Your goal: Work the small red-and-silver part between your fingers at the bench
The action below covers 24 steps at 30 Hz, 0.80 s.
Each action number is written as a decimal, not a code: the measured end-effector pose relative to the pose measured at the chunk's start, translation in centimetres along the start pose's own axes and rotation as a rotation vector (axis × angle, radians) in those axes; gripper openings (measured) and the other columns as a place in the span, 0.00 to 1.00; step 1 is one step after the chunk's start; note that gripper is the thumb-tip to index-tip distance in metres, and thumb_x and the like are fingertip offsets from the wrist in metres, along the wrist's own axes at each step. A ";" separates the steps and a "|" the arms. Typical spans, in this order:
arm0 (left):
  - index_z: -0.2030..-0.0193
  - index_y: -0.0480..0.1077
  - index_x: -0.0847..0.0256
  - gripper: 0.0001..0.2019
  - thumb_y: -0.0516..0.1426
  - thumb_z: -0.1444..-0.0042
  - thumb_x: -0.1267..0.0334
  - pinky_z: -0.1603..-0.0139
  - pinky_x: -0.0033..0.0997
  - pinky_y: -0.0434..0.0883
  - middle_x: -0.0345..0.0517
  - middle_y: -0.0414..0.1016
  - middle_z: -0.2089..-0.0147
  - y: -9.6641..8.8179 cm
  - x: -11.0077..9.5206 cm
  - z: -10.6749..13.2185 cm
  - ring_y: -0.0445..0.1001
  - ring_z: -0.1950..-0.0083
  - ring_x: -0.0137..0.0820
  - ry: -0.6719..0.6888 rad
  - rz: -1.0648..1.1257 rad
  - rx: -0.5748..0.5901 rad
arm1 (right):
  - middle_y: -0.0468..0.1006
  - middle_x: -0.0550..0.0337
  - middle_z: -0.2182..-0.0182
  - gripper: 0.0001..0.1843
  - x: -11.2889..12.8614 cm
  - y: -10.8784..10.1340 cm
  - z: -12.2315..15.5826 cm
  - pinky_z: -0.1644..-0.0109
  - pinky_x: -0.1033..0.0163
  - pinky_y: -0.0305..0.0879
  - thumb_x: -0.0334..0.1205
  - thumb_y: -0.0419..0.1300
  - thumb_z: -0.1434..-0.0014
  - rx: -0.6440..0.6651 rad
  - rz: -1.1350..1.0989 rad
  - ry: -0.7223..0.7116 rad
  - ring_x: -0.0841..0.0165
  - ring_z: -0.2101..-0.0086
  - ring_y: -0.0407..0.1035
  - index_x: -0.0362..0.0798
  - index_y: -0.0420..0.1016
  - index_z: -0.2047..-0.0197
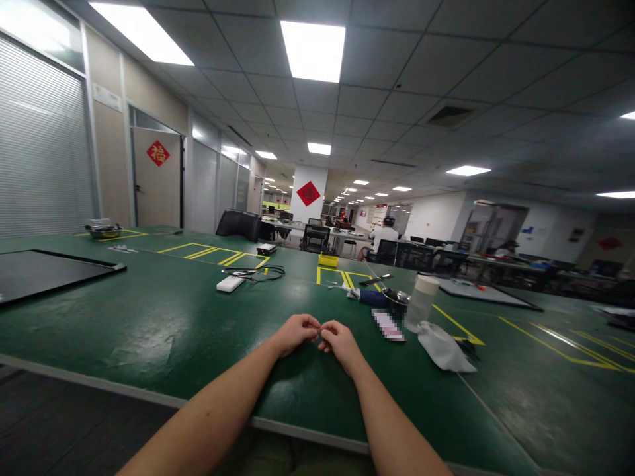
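My left hand (296, 333) and my right hand (339, 341) meet fingertip to fingertip just above the green tabletop (208, 357), near its front edge. The fingers of both are curled into a pinch. Whatever lies between them, if anything, is too small to make out. To the right of my right hand lies a pink, blurred-out rectangular item (388, 325). Beyond it sit a metal bowl (395, 302) and a dark blue cloth-like bundle (372, 297).
A translucent cylindrical container (421, 304) stands at right beside a white plastic bag (444, 347). A white power strip (231, 283) with black cables lies left of centre. Black-edged panels lie at far left (54, 271) and right (489, 293). Yellow tape marks the table; a yellow box (328, 259) is at its far edge.
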State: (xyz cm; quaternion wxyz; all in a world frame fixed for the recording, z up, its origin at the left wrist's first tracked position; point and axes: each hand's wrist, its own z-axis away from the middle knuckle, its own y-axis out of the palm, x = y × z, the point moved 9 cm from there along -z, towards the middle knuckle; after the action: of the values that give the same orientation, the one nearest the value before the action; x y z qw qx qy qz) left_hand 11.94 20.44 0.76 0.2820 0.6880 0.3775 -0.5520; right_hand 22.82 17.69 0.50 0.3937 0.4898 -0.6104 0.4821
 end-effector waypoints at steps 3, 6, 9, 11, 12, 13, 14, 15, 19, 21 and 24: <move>0.64 0.73 0.67 0.12 0.60 0.58 0.65 0.63 0.29 0.68 0.45 0.76 0.70 -0.2 0.1 0.0 0.73 0.68 0.29 -0.003 -0.033 -0.012 | 0.74 0.63 0.78 0.08 0.3 -0.2 0.1 0.75 0.68 0.64 0.38 0.58 0.52 -0.013 0.003 -0.020 0.71 0.78 0.71 0.44 0.70 0.67; 0.66 0.74 0.67 0.11 0.61 0.58 0.64 0.63 0.30 0.68 0.45 0.76 0.70 -0.5 0.0 0.0 0.73 0.68 0.30 -0.003 -0.085 -0.024 | 0.75 0.61 0.75 0.09 0.5 -0.4 0.2 0.72 0.67 0.66 0.38 0.60 0.53 -0.031 0.003 -0.051 0.70 0.75 0.71 0.44 0.71 0.66; 0.67 0.73 0.67 0.11 0.61 0.58 0.64 0.64 0.29 0.68 0.45 0.76 0.71 -0.4 -0.1 0.0 0.72 0.69 0.30 0.010 -0.070 -0.014 | 0.76 0.60 0.73 0.12 0.1 -0.6 0.2 0.70 0.66 0.68 0.38 0.62 0.54 -0.044 -0.019 -0.042 0.69 0.73 0.72 0.44 0.71 0.64; 0.66 0.72 0.67 0.11 0.60 0.56 0.63 0.66 0.28 0.68 0.44 0.75 0.72 -0.2 -0.1 0.0 0.72 0.70 0.29 0.018 -0.047 0.004 | 0.76 0.59 0.72 0.14 -0.2 -0.6 0.2 0.71 0.66 0.68 0.41 0.62 0.53 -0.043 -0.050 -0.009 0.68 0.72 0.73 0.43 0.71 0.63; 0.66 0.72 0.67 0.11 0.60 0.55 0.63 0.67 0.28 0.67 0.44 0.74 0.72 -0.1 0.0 -0.1 0.71 0.71 0.28 0.022 -0.045 0.011 | 0.76 0.58 0.72 0.15 -0.2 -0.6 0.2 0.72 0.67 0.68 0.42 0.62 0.52 -0.039 -0.068 0.007 0.67 0.72 0.74 0.43 0.70 0.62; 0.65 0.72 0.67 0.11 0.60 0.55 0.63 0.68 0.27 0.67 0.43 0.74 0.73 -0.1 0.0 -0.1 0.71 0.72 0.27 0.028 -0.049 0.014 | 0.76 0.58 0.71 0.16 -0.3 -0.5 0.2 0.73 0.68 0.67 0.44 0.62 0.51 -0.033 -0.084 0.022 0.67 0.71 0.74 0.43 0.70 0.61; 0.65 0.72 0.67 0.11 0.59 0.54 0.63 0.69 0.26 0.66 0.43 0.73 0.74 -0.1 0.0 -0.2 0.70 0.73 0.27 0.032 -0.056 0.014 | 0.76 0.58 0.70 0.17 -0.2 -0.5 0.3 0.75 0.69 0.66 0.45 0.62 0.51 -0.029 -0.100 0.034 0.67 0.72 0.75 0.44 0.70 0.60; 0.64 0.72 0.67 0.11 0.59 0.54 0.62 0.70 0.26 0.66 0.42 0.72 0.75 -0.1 0.1 -0.2 0.69 0.73 0.26 0.035 -0.060 0.012 | 0.76 0.59 0.70 0.18 -0.1 -0.4 0.4 0.76 0.70 0.65 0.45 0.62 0.51 -0.025 -0.115 0.041 0.67 0.72 0.75 0.44 0.69 0.59; 0.63 0.73 0.67 0.12 0.59 0.54 0.61 0.69 0.26 0.66 0.41 0.72 0.75 0.0 -0.1 -0.2 0.69 0.74 0.26 0.036 -0.059 0.021 | 0.76 0.59 0.73 0.16 0.2 -0.4 0.5 0.76 0.71 0.65 0.45 0.64 0.51 -0.025 -0.175 0.039 0.69 0.74 0.75 0.44 0.71 0.63; 0.65 0.74 0.68 0.13 0.59 0.54 0.60 0.69 0.26 0.65 0.42 0.73 0.75 0.0 -0.3 -0.1 0.69 0.74 0.27 0.026 -0.073 0.025 | 0.76 0.58 0.74 0.15 0.0 -0.3 0.4 0.76 0.71 0.67 0.47 0.63 0.49 -0.028 -0.232 0.059 0.70 0.75 0.74 0.43 0.71 0.66; 0.69 0.75 0.68 0.15 0.58 0.52 0.55 0.68 0.27 0.65 0.43 0.73 0.76 -0.1 -0.3 0.1 0.68 0.74 0.27 -0.012 -0.074 0.001 | 0.77 0.56 0.75 0.17 -0.7 -0.2 0.1 0.77 0.71 0.67 0.52 0.58 0.44 -0.032 -0.335 0.115 0.71 0.78 0.73 0.43 0.71 0.67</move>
State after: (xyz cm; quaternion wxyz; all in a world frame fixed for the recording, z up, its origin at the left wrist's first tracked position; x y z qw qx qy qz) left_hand 11.76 20.38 1.08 0.2632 0.6703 0.4007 -0.5664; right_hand 23.16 17.72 -0.19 0.5103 0.5500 -0.5045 0.4272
